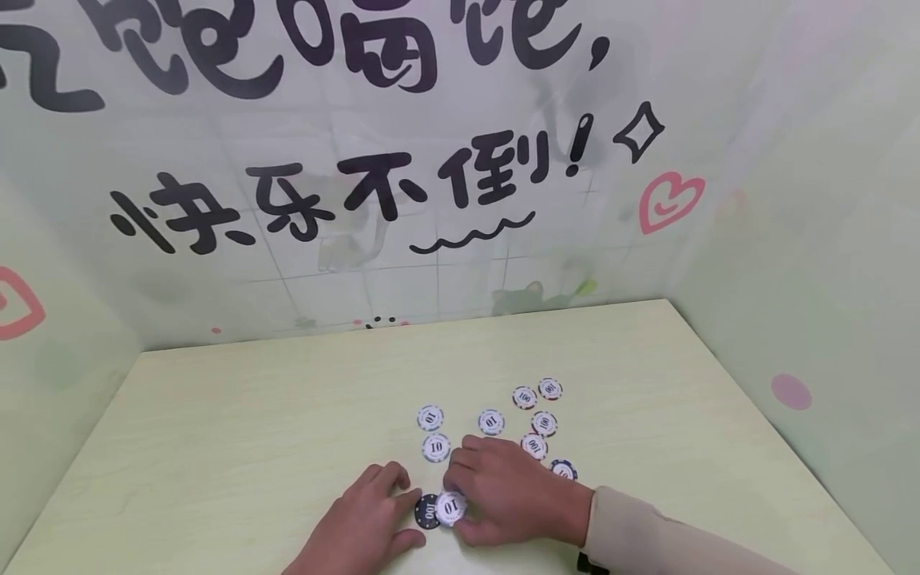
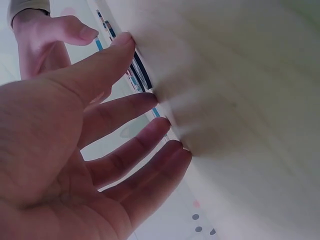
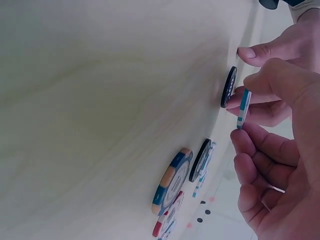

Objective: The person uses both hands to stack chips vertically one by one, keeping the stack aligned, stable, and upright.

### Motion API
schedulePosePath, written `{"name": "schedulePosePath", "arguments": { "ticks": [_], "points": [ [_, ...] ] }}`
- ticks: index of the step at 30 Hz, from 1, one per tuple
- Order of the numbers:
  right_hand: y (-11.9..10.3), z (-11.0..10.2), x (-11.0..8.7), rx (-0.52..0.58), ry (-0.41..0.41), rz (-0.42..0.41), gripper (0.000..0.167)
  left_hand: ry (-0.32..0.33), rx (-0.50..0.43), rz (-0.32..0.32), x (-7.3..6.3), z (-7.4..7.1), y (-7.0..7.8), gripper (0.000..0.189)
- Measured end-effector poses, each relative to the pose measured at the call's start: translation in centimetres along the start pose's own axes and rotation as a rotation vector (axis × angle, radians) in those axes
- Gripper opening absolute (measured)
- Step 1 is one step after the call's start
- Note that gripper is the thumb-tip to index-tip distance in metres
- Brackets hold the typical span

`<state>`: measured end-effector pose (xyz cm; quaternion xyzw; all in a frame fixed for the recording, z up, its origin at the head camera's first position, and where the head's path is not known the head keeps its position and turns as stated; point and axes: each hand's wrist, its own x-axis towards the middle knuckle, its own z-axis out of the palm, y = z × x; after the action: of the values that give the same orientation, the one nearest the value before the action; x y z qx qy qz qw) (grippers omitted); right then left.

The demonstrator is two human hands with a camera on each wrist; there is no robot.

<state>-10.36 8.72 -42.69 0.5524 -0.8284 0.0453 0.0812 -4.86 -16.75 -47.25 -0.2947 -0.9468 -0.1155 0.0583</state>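
My right hand [image 1: 513, 495] pinches a blue-and-white poker chip marked 10 [image 1: 450, 507] between thumb and fingertips. In the right wrist view that chip stands on edge in the pinch, raised off the table. Under and left of it in the head view lies a black 100 chip [image 1: 424, 513], partly covered. Beside the black chip my left hand [image 1: 366, 515] rests with spread, slightly bent fingers, holding nothing. The left wrist view shows its fingertips [image 2: 162, 122] at the tabletop. A second black chip [image 3: 200, 161] appears in the right wrist view; in the head view it is hidden.
Farther back lie blue-edged 10 chips [image 1: 430, 418] and several red-edged 100 chips [image 1: 544, 423]. A dark blue-edged chip [image 1: 564, 469] is partly behind my right wrist. The pale wooden table [image 1: 251, 431] meets printed walls [image 1: 431, 279] at the back and sides.
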Motion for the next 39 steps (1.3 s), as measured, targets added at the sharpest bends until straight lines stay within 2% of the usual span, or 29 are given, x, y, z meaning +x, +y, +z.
{"name": "schedulePosePath", "arguments": {
  "ticks": [2, 5, 9, 14, 17, 19, 21, 24, 27, 39],
  "points": [
    [-0.1, 0.0, 0.2, 0.003, -0.001, 0.007, 0.032, -0.019, 0.001, -0.009, 0.0, 0.1, 0.0, 0.052],
    [-0.3, 0.0, 0.5, 0.017, -0.022, 0.021, 0.032, 0.024, 0.012, 0.001, -0.1, 0.5, -0.1, 0.05],
    [-0.5, 0.0, 1.1, 0.021, -0.061, 0.032, 0.032, 0.017, 0.012, 0.001, 0.0, -0.4, 0.4, 0.05],
    [-0.6, 0.2, 1.6, -0.001, -0.067, 0.009, 0.03, -0.087, -0.004, -0.046, 0.6, -2.6, 1.4, 0.048],
    [-0.7, 0.3, 1.9, -0.009, -0.065, -0.004, 0.03, -0.121, -0.011, -0.071, 0.8, -2.9, 1.6, 0.045],
    [-0.7, 0.3, 2.0, -0.011, -0.07, -0.009, 0.03, -0.11, -0.011, -0.068, 0.6, -2.2, 1.2, 0.046],
    [-0.7, 0.4, 2.1, -0.021, -0.068, -0.017, 0.03, -0.105, -0.008, -0.063, 0.6, -2.0, 1.1, 0.046],
    [-0.7, 0.5, 2.2, -0.034, -0.063, -0.029, 0.03, -0.09, 0.0, -0.053, 0.5, -2.1, 1.2, 0.047],
    [-0.8, 0.6, 2.3, -0.045, -0.06, -0.034, 0.03, -0.099, 0.0, -0.057, 0.6, -3.0, 1.7, 0.045],
    [-0.9, 1.0, 2.5, -0.051, -0.071, -0.033, 0.029, -0.108, -0.007, -0.066, 0.6, -3.1, 1.7, 0.044]
  ]
}}
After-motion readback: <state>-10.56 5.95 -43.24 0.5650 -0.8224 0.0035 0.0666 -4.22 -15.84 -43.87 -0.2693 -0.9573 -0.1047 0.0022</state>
